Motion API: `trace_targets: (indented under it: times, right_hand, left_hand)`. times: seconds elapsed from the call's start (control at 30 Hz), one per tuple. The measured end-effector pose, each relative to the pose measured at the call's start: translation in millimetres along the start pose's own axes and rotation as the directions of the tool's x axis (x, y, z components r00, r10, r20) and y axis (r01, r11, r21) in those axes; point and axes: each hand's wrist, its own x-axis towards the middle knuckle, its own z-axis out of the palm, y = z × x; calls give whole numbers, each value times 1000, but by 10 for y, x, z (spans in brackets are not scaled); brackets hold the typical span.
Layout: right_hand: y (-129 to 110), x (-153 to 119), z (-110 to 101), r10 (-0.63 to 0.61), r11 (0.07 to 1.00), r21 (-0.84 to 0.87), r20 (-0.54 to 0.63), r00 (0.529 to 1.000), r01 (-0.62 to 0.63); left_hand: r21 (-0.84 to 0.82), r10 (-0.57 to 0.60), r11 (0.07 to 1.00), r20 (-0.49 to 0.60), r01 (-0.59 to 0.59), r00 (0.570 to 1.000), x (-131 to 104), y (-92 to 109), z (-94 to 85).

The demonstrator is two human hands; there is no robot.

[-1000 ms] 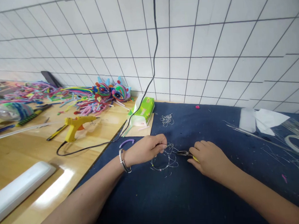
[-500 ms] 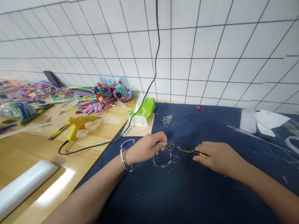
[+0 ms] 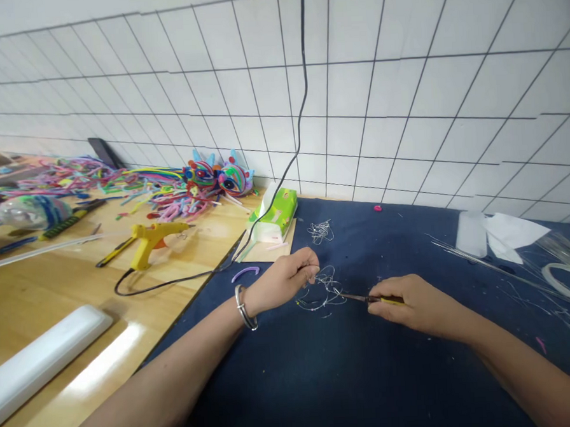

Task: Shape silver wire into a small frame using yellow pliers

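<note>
My left hand (image 3: 286,280), with a silver bangle at the wrist, is closed in a pinch on a looped piece of thin silvery wire (image 3: 318,306). Small beads or knots appear to dot the wire ring, which hangs just above the dark blue cloth. My right hand (image 3: 407,304) grips slim-nosed pliers (image 3: 359,296) with yellow-and-black handles. The pliers' tips point left and meet the right side of the wire loops; whether the jaws are closed on a strand I cannot tell. Behind the left hand lies a small tangle of wire (image 3: 321,232).
A yellow glue gun (image 3: 149,243) with its cord lies on the wooden table at left. A green tissue pack (image 3: 279,210) and a purple curved strip (image 3: 245,273) are near the cloth's edge. Long wires (image 3: 478,259) and white paper (image 3: 515,233) lie at right.
The pliers in my right hand have moved slightly left and down, their tips now at the wire loops. My left hand keeps its pinch, almost in place.
</note>
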Motion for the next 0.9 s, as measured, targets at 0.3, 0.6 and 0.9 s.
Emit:
trace_targets:
  times: [0.3,0.6,0.9]
  right_hand:
    - [298,31,-47,117,936,279,321,940,-212]
    - [396,76,-27,181,971,112,223,958,-210]
    - [351,96,15,171,985,-37,139,975,-168]
  left_hand:
    - [15,-64,998,-12,64,998,1,-49,28]
    - [0,-60,998,0,60,998,8,-57,39]
    - [-56,-83,995,28,84,996,17,-74,46]
